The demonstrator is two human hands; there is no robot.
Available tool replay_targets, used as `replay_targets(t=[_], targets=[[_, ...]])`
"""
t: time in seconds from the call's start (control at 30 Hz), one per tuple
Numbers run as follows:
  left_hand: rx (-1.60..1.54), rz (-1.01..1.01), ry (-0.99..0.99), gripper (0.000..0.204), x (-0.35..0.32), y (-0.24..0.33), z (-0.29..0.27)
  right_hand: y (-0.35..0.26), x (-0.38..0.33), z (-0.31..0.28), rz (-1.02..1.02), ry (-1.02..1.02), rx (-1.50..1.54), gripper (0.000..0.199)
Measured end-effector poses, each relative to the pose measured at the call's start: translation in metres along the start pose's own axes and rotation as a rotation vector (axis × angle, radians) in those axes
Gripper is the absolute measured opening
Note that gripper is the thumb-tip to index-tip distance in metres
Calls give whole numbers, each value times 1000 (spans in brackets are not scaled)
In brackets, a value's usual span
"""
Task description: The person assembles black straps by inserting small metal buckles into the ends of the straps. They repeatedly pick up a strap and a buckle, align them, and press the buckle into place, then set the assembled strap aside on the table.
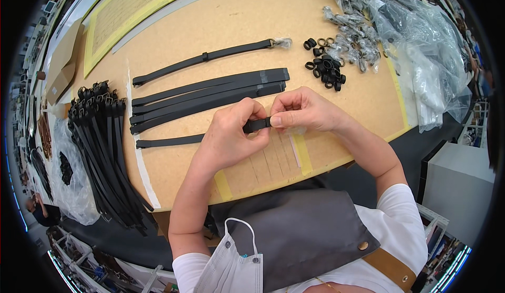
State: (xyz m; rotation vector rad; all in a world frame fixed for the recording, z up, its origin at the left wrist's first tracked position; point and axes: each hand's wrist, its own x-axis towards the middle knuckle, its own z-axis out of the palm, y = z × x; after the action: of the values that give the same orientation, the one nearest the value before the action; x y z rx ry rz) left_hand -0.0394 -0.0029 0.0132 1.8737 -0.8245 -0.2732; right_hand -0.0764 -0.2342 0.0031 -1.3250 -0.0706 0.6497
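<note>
A black strap (171, 142) runs along the table's near side into my left hand (234, 130), whose fingers are closed around it. Between my hands a short, folded-looking part of the strap shows, with a narrow black band across it. My right hand (305, 112) pinches the strap there between thumb and fingers. Under the right hand a bit of clear plastic peeks out; what it wraps is hidden. Just beyond my hands lie several flat black straps (210, 96) side by side. Farther off is one strap (210, 57) with a loop around it and a plastic-wrapped metal clasp (282, 42) at its end.
Small black loops (329, 69) lie piled at the right, beside plastic-wrapped metal clasps (363, 43) and clear plastic bags (428, 67). Bundled black buckled straps (100, 135) hang over the table's left edge. A yellow-taped sheet (131, 14) lies far left.
</note>
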Motion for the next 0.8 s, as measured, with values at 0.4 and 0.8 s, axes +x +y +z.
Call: replay_targets(t=[0.4,0.8], targets=[[-30,-72,-54,20,-1,3,-1,-2,-2,-3,44,-15,-57,31],[-24,-41,-54,20,-2,-4,6,-2,-2,-1,77,13,-84,34]])
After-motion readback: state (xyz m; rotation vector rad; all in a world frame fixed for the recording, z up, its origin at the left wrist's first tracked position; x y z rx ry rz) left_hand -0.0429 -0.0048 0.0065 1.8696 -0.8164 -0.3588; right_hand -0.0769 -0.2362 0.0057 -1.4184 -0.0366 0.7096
